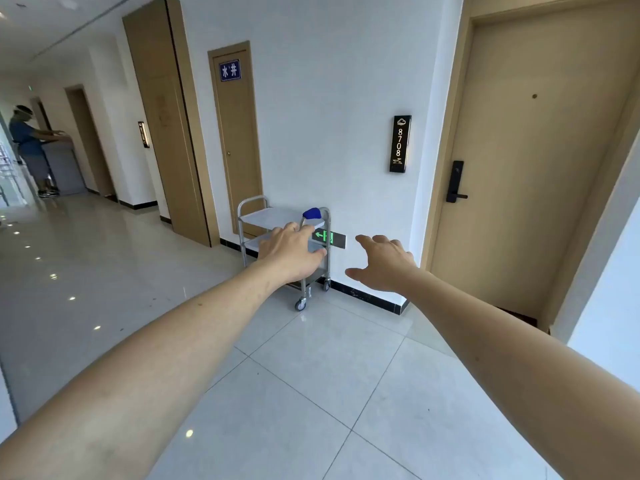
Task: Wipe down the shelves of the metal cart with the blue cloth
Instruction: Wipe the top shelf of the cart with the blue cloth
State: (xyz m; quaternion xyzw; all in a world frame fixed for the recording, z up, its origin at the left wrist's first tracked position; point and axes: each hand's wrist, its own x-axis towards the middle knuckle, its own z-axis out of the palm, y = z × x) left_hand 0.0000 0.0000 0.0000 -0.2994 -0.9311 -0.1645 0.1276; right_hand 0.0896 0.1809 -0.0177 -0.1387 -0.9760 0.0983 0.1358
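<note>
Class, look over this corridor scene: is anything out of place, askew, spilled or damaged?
Nothing stands out. The cart stands upright against the wall with the blue cloth bunched on its top shelf near the right handle. Both hands, left and right, are open and empty.

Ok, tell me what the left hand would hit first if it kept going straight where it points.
Probably the metal cart: the left hand reaches toward its near end frame, below the blue cloth. Depth is unclear from a single view.

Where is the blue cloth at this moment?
In the head view, the blue cloth lies at the right end of the metal cart's top shelf, by its handle, against the white wall. It is just above the outstretched left hand, which holds nothing.
</note>
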